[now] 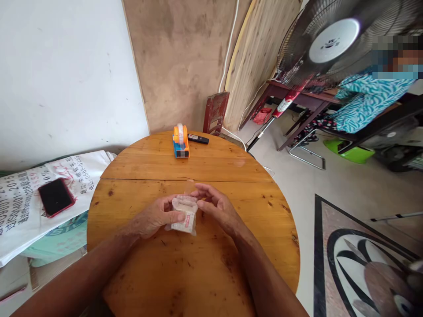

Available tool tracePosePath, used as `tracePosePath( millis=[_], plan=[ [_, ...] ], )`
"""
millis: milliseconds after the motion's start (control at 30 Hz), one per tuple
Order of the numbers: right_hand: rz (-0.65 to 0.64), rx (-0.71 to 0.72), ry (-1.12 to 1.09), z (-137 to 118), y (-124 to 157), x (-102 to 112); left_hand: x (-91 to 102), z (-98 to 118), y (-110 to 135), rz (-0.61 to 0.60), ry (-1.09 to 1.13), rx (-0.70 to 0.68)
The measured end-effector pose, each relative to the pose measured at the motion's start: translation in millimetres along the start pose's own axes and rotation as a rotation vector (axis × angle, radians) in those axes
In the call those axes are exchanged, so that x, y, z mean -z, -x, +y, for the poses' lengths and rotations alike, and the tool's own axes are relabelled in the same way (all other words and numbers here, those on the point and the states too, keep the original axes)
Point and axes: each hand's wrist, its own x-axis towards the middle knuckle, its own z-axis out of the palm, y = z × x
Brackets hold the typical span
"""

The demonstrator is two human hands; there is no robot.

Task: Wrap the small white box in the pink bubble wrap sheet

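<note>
A small, pale box [183, 222] wrapped in clear, bubble-like plastic, with a pink-red printed mark on its front, is held just over the round wooden table. My left hand [158, 216] grips it from the left, thumb across the front face. On the other side, my right hand [216, 207] has its fingers apart, with the fingertips at the upper right edge of the wrapping. I cannot tell how firmly they touch it. A faint, clear strip [189, 186] sticks up behind the box, perhaps tape or loose plastic.
Beyond the hands, an orange and blue tape dispenser [180, 141] stands beside a black remote-like object [198, 139] on the wooden table [158, 268]. A phone [57, 197] lies on a white printed sack [20, 220] at left. A large fan [333, 42] and a seated person [361, 103] are at right.
</note>
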Motion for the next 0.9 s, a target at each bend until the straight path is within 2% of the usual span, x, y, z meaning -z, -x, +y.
tracePosePath(
  millis=[133, 267, 400, 567, 667, 900],
  plan=[
    [-0.023, -0.060, -0.078, 2.2, -2.9, 4.8, -1.7, -0.3, 0.9, -0.025, -0.021, 0.020],
    [0.040, -0.132, -0.127, 6.7, -5.6, 0.0, -6.1, 1.8, 1.9, -0.081, 0.004, 0.018],
    [0.013, -0.216, -0.180, 6.2, -7.2, -6.4, -10.6, 3.0, 2.6, -0.112, 0.048, 0.019],
    [0.144, -0.123, -0.326, 3.0, -9.8, -14.8, -11.6, 1.2, 1.3, -0.102, 0.014, 0.024],
    [0.168, -0.068, -0.376, 2.8, -10.7, -18.1, -11.1, -0.3, 0.7, -0.108, -0.026, 0.034],
    [0.251, 0.031, -0.225, -3.4, -4.7, -20.4, -12.6, 0.7, 3.1, -0.068, -0.095, 0.023]
  ],
)
